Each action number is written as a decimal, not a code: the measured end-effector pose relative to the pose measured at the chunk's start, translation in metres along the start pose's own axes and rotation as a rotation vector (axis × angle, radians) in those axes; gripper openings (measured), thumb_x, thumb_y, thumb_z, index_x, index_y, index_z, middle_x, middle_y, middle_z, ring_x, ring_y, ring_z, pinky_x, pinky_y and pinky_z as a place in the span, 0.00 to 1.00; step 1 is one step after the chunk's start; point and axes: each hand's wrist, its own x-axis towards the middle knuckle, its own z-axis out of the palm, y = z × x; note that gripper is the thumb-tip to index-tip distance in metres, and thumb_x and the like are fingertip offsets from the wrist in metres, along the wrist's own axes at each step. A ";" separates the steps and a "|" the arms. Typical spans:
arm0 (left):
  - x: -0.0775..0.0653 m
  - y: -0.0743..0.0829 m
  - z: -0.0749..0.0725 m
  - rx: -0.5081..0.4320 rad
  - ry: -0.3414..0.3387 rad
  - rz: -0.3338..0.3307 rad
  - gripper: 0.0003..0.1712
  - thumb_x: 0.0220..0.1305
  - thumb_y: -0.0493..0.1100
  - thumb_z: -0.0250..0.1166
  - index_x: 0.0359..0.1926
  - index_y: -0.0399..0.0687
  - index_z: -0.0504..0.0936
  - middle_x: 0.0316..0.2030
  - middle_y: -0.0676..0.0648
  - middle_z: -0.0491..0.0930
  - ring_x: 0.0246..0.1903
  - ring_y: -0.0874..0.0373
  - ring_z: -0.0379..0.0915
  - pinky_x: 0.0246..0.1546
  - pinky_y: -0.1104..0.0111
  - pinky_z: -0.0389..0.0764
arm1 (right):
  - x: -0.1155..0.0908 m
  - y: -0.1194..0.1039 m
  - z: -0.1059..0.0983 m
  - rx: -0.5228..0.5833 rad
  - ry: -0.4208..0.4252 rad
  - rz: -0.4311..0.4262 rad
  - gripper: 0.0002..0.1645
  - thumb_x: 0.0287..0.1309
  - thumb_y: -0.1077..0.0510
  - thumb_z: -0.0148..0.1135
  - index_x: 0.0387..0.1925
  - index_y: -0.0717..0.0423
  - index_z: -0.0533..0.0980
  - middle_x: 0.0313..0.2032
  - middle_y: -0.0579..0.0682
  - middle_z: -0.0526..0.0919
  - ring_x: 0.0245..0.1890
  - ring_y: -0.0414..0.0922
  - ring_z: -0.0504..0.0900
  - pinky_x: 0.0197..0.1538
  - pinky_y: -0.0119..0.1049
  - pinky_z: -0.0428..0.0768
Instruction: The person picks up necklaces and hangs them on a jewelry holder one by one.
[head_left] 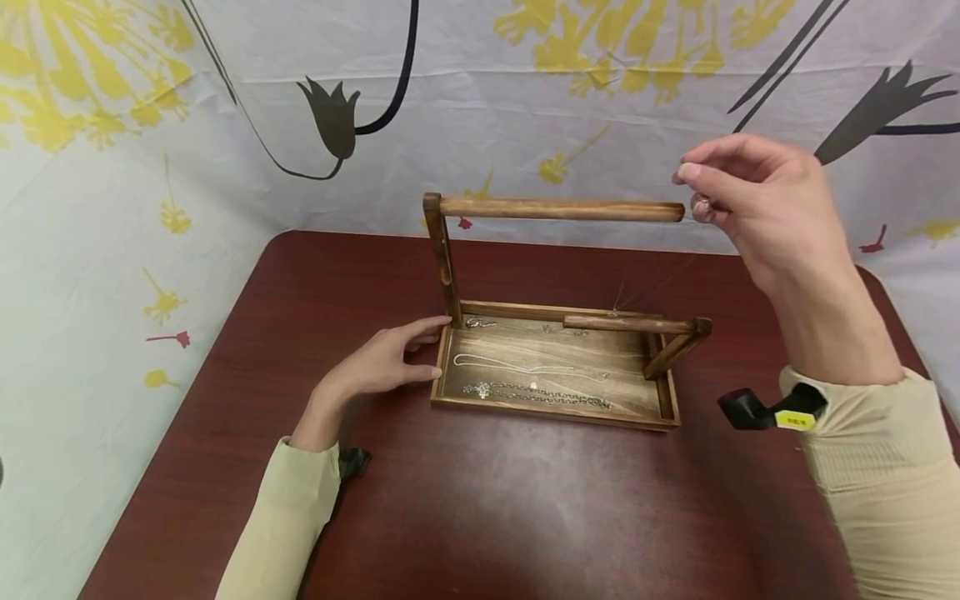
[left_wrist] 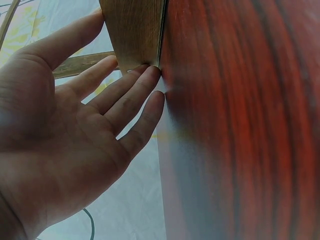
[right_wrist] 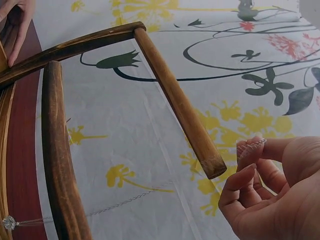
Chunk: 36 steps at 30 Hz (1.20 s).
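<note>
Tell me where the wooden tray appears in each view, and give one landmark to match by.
Head: the wooden tray lies slightly right of and below centre.
Left wrist: part of it shows at the top, left of centre.
Right wrist: only a strip along the left edge.
Shared landmark: the left hand.

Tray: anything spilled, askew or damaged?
Nothing stands out: the necklaces lie roughly lengthwise inside the tray, whose visible sides look unbroken. Fine damage to the links would be too small to tell.

A thin, pinched silver chain slants beside an upright wooden stand.
</note>
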 end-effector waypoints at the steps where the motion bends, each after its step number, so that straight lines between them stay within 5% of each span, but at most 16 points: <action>1: 0.000 0.000 0.000 -0.002 -0.001 0.002 0.44 0.64 0.46 0.71 0.76 0.61 0.60 0.69 0.47 0.68 0.67 0.52 0.65 0.63 0.53 0.70 | 0.000 0.000 0.001 -0.006 -0.001 0.000 0.13 0.54 0.71 0.71 0.40 0.74 0.80 0.32 0.58 0.84 0.21 0.45 0.74 0.24 0.30 0.76; 36: 0.001 -0.001 0.000 0.001 0.004 -0.003 0.44 0.63 0.46 0.71 0.76 0.60 0.60 0.69 0.48 0.68 0.67 0.54 0.66 0.63 0.53 0.71 | 0.000 -0.004 0.036 -0.067 -0.058 0.046 0.10 0.55 0.71 0.69 0.40 0.71 0.81 0.31 0.56 0.83 0.22 0.45 0.77 0.20 0.31 0.75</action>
